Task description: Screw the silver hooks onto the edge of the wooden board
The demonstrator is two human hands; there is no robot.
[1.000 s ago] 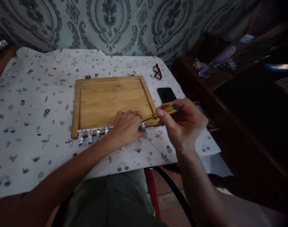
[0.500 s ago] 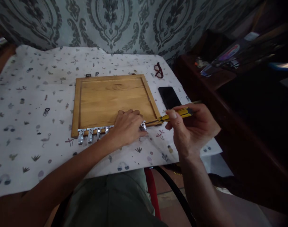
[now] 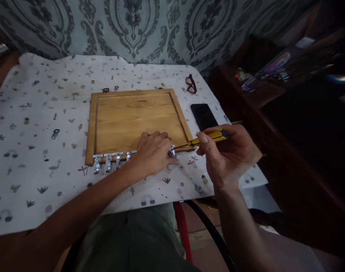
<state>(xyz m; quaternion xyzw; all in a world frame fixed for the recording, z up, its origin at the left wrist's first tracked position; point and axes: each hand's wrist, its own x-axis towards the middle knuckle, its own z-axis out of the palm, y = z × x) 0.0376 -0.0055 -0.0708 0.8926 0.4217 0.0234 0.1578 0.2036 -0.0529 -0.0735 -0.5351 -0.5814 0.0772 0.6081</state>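
A framed wooden board (image 3: 133, 117) lies flat on the table, with a silver metal hook rail (image 3: 112, 155) along its near edge. My left hand (image 3: 153, 153) bends its fingers over the rail's right part, hiding the middle of it. Just past those fingers an end hook (image 3: 173, 152) shows. In my right hand (image 3: 230, 155) is a yellow and black screwdriver (image 3: 208, 138), pinched by the handle between thumb and fingers. Its thin shaft points left, the tip reaching the end hook; exact contact there is too small to make out.
A white patterned cloth (image 3: 48, 132) covers the table. Right of the board lie a black phone (image 3: 203, 116) and dark red glasses (image 3: 191, 84). A dark wooden piece of furniture (image 3: 231, 87) stands along the right, bearing a clear bottle (image 3: 270, 68). A patterned curtain (image 3: 133, 30) hangs behind.
My right hand and the screwdriver have shifted very slightly left, the grip on the handle turning a little. My left hand and the board stay where they were.
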